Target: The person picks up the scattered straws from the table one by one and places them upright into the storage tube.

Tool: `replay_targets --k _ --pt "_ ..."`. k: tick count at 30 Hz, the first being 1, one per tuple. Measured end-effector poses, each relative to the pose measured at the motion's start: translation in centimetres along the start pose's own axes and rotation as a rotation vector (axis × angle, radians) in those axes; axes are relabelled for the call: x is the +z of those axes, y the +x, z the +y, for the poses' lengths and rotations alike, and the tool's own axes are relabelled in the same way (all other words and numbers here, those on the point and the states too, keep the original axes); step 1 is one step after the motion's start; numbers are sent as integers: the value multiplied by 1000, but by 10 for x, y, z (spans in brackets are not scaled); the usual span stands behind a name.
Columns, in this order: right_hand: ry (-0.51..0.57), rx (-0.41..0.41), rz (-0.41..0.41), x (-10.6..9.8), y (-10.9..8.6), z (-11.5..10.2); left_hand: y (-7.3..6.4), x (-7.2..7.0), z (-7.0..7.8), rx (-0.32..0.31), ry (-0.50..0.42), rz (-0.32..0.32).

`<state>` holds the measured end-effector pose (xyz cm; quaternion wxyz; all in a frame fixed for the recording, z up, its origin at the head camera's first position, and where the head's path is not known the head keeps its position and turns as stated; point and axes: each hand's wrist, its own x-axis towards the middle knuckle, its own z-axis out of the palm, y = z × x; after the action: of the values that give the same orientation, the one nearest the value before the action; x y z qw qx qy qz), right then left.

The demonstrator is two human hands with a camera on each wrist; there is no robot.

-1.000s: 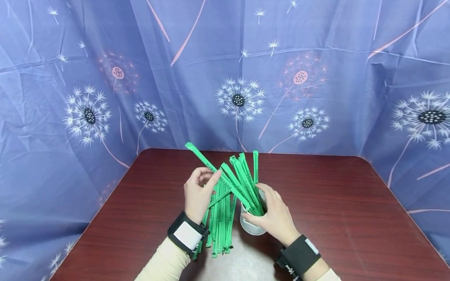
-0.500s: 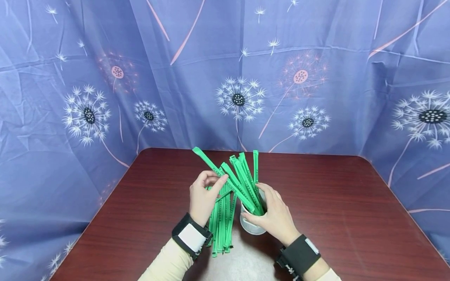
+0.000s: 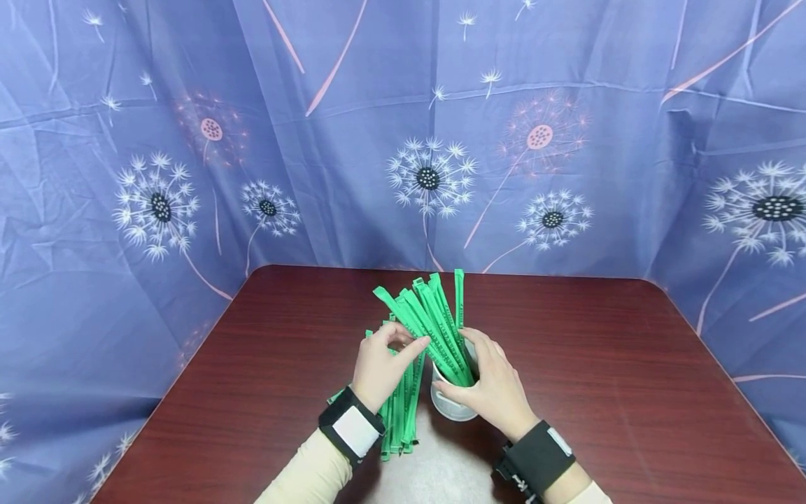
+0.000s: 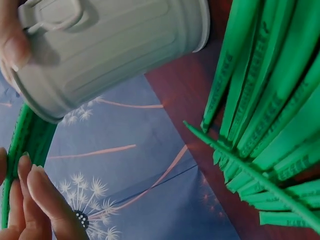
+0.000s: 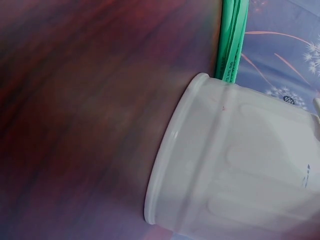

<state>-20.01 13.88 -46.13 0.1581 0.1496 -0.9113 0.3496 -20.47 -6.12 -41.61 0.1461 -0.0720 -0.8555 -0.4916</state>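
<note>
In the head view my left hand (image 3: pixel 380 369) pinches a green paper-wrapped straw (image 3: pixel 392 302) between thumb and fingers. The straw leans left, its lower end inside the mouth of a small white bucket (image 3: pixel 453 409). Several more wrapped straws (image 3: pixel 441 316) stand in the bucket, tilted the same way. My right hand (image 3: pixel 497 388) grips the bucket at its rim, thumb in front and fingers behind. The left wrist view shows the bucket's ribbed wall (image 4: pixel 120 55) and side handle (image 4: pixel 65 20), with my left fingers (image 4: pixel 47 202) on straws by the mouth.
A pile of green wrapped straws (image 3: pixel 401 416) lies on the dark red table (image 3: pixel 598 392), left of the bucket and partly under my left forearm. One straw (image 4: pixel 250 172) crosses over the others. Behind the table hangs a blue dandelion-print curtain (image 3: pixel 352 189).
My left hand has moved right, toward the bucket, bringing the pinched straw lower and alongside the standing ones. The right hand and bucket have stayed in place.
</note>
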Motion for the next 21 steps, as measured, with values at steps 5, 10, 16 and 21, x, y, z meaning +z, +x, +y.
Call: replay_targets --k 5,10,16,21 --pt "3 1 1 0 0 0 -1 6 -2 5 72 -56" --pt "-3 -6 8 1 -1 0 -2 12 -3 13 133 -111" --pt "-4 -7 13 1 -1 1 -3 15 -6 8 140 -173" --pt "-1 -11 11 0 0 0 -1 11 -13 -16 66 -236"
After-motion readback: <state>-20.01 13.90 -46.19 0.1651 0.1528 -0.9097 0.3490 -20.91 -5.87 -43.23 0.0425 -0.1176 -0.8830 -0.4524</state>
